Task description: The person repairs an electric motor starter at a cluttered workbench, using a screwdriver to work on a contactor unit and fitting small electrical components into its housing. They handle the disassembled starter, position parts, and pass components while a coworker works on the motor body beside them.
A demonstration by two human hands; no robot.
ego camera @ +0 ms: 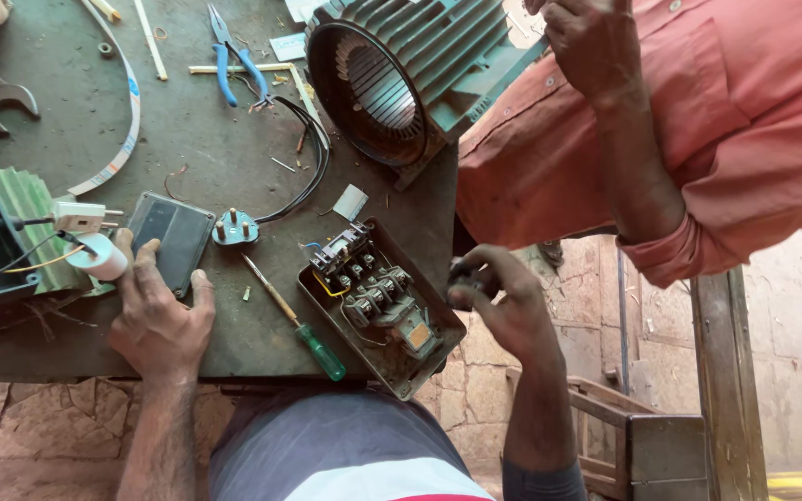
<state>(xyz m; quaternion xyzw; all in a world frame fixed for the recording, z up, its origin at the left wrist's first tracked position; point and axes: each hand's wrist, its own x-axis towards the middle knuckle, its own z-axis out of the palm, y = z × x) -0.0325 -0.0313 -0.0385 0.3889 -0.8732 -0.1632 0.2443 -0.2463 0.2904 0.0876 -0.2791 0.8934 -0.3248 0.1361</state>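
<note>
At the bench's near right edge, the right hand [503, 301] is curling its fingers [475, 278] together around a small dark object [464, 275], too hidden to identify, just off the tabletop. Beside it, an open rusty metal starter box [378, 306] with grey terminal blocks and screws is lying on the corner, its long axis running diagonally from upper left to lower right, overhanging the edge slightly. Further left, the left hand [160, 311] is resting flat, fingers spread apart, fingertips touching a dark rectangular lid [171, 239] and a white tape roll [97, 257]. Between the hands, a green-handled screwdriver [294, 320] is pointing up-left toward a blue three-pin plug [235, 227]. Behind, a ribbed green motor housing [410, 70] is crowding the worn grey steel bench [197, 139]; another person's pink sleeve [698, 130] is occupying the right.
</note>
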